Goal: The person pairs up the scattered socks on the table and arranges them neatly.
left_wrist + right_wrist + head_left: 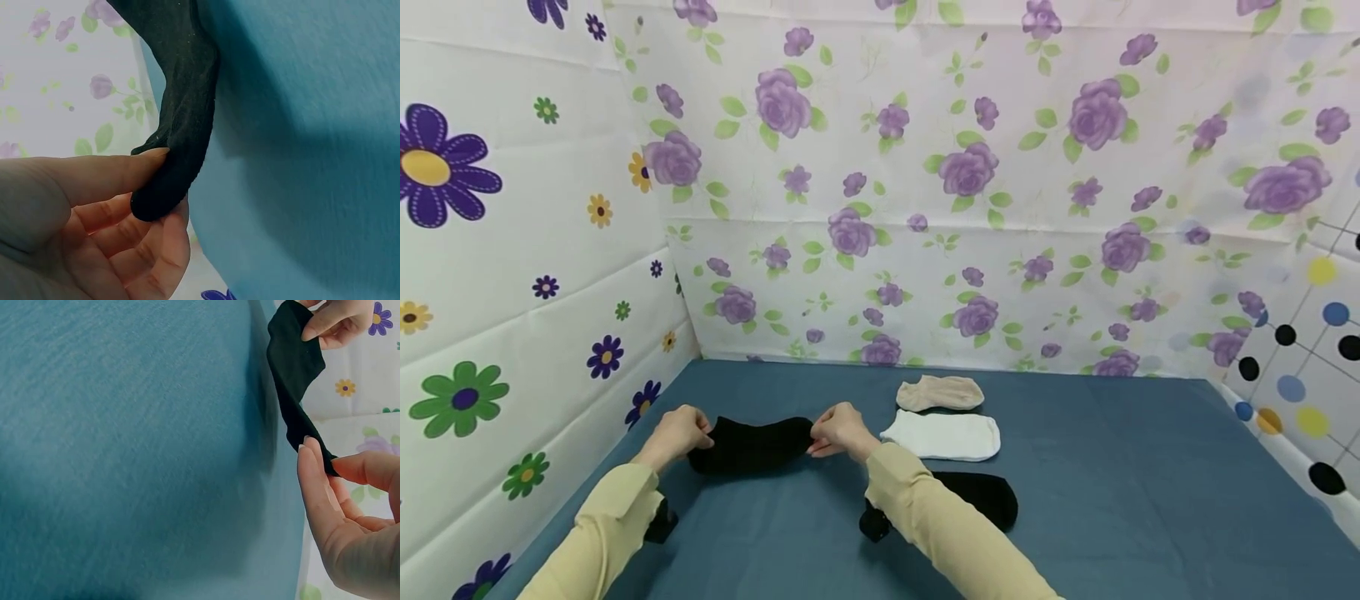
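Observation:
A black sock point(758, 447) is stretched lengthwise between the two hands at the left side of the table. My left hand point(679, 435) pinches its left end; in the left wrist view the thumb presses on the black cloth point(181, 119) with the fingers behind it. At the other end, my right hand point(842, 431) pinches the sock's tip between thumb and fingers. The right wrist view shows the sock point(292, 369) hanging slightly twisted between both hands, with a shadow on the cloth beside it.
Right of the hands lie a beige sock point(940, 392), a white sock point(943, 436) and another black sock point(981, 496), in a column. The right sleeve partly covers that black one. Blue cloth point(1112, 483) covers the table, with flowered sheets point(880, 275) hanging behind and at the sides.

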### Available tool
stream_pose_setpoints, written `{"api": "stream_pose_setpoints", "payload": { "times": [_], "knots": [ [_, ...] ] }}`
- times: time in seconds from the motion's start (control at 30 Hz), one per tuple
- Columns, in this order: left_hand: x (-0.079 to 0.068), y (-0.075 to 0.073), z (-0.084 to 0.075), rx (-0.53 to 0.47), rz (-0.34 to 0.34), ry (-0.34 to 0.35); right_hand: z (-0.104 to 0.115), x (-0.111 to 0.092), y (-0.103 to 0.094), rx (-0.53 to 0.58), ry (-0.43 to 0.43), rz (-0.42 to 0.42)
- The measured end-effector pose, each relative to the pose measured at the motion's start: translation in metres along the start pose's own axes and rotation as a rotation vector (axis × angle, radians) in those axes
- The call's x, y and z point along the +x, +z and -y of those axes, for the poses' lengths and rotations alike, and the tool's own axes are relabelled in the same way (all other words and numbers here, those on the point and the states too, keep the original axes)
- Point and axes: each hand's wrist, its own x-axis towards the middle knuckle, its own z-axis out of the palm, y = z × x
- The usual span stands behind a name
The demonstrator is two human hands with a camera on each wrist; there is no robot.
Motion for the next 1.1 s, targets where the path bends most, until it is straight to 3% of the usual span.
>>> {"api": "stream_pose_setpoints", "payload": {
  "times": [0.3,1.1],
  "knots": [
    [0.001,0.001,-0.015,0.051,-0.015,0.021,0.001,-0.001,-0.01,0.011,0.001,0.007],
    [0.01,0.01,-0.059,0.023,-0.018,0.092,0.019,-0.014,-0.042,0.03,0.007,0.039]
  ]
}}
